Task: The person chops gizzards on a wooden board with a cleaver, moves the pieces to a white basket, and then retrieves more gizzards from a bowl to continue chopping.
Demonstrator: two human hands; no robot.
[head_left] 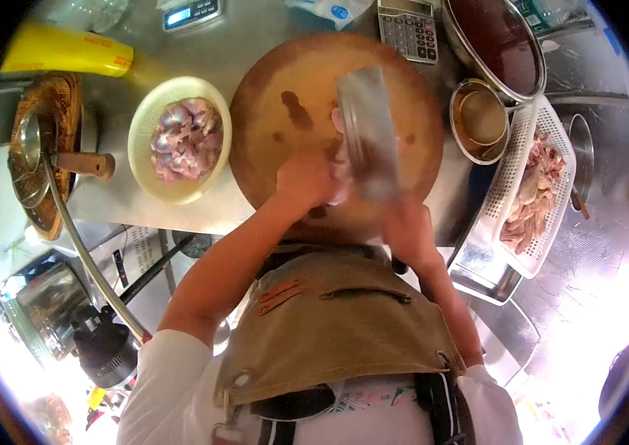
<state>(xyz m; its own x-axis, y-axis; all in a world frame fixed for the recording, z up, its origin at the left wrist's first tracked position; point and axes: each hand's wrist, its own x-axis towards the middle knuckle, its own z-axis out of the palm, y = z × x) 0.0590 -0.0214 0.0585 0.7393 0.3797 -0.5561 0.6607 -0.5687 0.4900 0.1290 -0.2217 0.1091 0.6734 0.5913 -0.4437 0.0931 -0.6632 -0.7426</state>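
Note:
A round wooden chopping board (270,96) lies in front of me, wet and stained dark in spots. My right hand (408,231), blurred by motion, grips a broad cleaver (370,122) whose blade stretches over the middle of the board. Against the blade's left side are pale pink pieces of meat (341,167), partly hidden by the cleaver. My left hand (305,179) is closed on this meat with curled fingers, close to the blade. Left of the board, a cream plastic colander (138,144) holds several purplish-pink gizzards (187,139).
A white perforated basket (511,182) of raw meat pieces stands at right. Behind it are a large pot (541,74) of dark red liquid and a small metal pan (457,122). A calculator (409,31), a digital scale (194,13) and a yellow bag (69,52) lie behind.

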